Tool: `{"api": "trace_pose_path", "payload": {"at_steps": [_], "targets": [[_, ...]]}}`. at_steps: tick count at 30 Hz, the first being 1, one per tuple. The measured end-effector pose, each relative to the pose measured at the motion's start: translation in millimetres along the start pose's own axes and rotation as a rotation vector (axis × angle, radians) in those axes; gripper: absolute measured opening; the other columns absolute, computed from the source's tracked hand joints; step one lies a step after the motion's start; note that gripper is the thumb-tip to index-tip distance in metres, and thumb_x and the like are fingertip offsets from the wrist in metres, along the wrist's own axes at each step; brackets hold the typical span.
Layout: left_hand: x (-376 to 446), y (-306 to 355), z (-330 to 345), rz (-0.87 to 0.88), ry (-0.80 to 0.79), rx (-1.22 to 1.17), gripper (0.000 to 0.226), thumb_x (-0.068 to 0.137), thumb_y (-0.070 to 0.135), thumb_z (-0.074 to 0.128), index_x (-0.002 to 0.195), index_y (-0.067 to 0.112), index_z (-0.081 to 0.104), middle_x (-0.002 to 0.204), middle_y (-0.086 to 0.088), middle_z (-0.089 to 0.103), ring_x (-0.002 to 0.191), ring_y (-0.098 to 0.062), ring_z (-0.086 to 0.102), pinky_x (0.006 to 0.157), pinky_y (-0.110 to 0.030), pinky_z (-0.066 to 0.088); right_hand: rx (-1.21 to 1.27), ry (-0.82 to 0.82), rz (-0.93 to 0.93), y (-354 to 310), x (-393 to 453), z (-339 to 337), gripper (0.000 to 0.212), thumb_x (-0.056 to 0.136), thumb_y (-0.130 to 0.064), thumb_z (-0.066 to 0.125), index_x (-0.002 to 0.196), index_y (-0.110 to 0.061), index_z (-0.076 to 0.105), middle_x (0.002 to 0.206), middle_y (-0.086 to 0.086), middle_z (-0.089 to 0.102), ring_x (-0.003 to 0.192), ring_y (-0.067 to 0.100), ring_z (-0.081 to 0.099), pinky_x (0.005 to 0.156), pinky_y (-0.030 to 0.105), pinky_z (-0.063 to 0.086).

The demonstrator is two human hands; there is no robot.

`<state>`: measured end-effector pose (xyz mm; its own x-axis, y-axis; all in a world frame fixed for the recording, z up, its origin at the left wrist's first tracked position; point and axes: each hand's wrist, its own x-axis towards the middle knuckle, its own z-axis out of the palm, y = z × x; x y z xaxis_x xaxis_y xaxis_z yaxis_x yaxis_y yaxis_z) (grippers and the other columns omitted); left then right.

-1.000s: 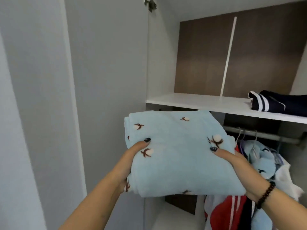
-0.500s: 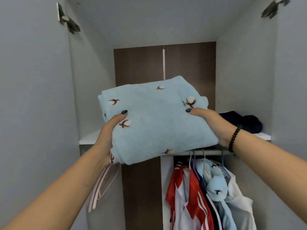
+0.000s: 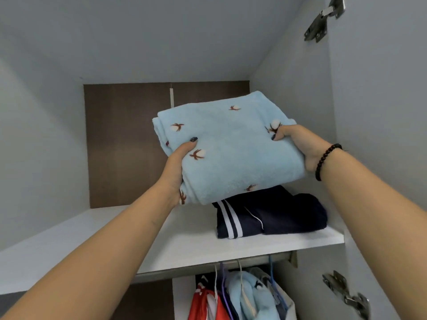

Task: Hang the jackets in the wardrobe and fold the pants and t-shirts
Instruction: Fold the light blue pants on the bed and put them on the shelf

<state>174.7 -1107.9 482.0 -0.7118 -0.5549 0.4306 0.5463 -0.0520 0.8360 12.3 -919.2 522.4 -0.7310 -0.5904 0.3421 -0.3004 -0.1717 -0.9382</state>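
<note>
Both hands: my left hand (image 3: 178,167) and right hand (image 3: 298,146) pinching the folded blue garment (image 3: 231,153) | above navy pants (image 3: 270,213) on shelf (image 3: 180,248).

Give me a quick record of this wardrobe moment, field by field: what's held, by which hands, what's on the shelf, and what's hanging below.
held item: folded light blue fleece garment with a cotton-flower print
left hand: grips the garment's left edge, thumb on top
right hand: grips the right edge; beaded bracelet on the wrist
position: garment held above the folded navy garment; contact cannot be told
shelf: white, holds the navy garment with white stripes
below shelf: hanging clothes in red, light blue and white on a rail
</note>
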Motion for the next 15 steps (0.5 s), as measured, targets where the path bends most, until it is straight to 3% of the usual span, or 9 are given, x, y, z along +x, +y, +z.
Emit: {"api": "trace_pose_path", "payload": {"at_steps": [5,7,10,13,15], "targets": [[43,-72,17,-0.174,-0.029,0.073,0.03,0.085,0.042,0.066,0.107,0.021,0.07,0.093,-0.007,0.076,0.081,-0.027,0.073,0.079,-0.04,0.057,-0.278,0.168,0.097,45,30,-27,0.029,0.075,-0.008,0.055,0.103,-0.011,0.05,0.103,0.013,0.061,0.094,0.03,0.058,0.087,0.037,0.048],[52,-92,17,-0.251,-0.02,0.093,0.045,0.074,0.048,0.073,0.111,0.023,0.07,0.096,-0.007,0.075,0.09,-0.03,0.07,0.09,-0.045,0.053,-0.447,0.159,0.17,64,33,-32,0.041,0.083,-0.014,0.053,0.122,-0.011,0.044,0.114,0.011,0.056,0.096,0.027,0.056,0.083,0.035,0.047],[64,-93,17,-0.321,0.004,0.156,0.046,0.069,0.051,0.074,0.105,0.022,0.069,0.083,-0.006,0.074,0.08,-0.028,0.069,0.077,-0.036,0.055,-0.585,0.164,0.18,72,35,-31,0.057,0.094,-0.036,0.042,0.145,-0.015,0.027,0.132,0.012,0.05,0.1,0.026,0.052,0.081,0.031,0.037],[73,-84,14,-0.357,0.023,0.245,0.029,0.079,0.047,0.068,0.092,0.021,0.067,0.07,-0.004,0.071,0.066,-0.024,0.067,0.06,-0.028,0.055,-0.65,0.177,0.112,60,34,-32,0.05,0.097,-0.038,0.035,0.14,-0.012,0.033,0.12,0.008,0.055,0.083,0.02,0.05,0.07,0.028,0.035],[73,-85,13,-0.39,-0.018,0.298,0.027,0.077,0.045,0.068,0.086,0.019,0.066,0.069,-0.004,0.068,0.066,-0.024,0.065,0.062,-0.028,0.052,-0.763,0.167,0.095,53,33,-31,0.05,0.097,-0.037,0.038,0.14,-0.012,0.035,0.132,0.009,0.049,0.093,0.022,0.05,0.075,0.029,0.036]]}}
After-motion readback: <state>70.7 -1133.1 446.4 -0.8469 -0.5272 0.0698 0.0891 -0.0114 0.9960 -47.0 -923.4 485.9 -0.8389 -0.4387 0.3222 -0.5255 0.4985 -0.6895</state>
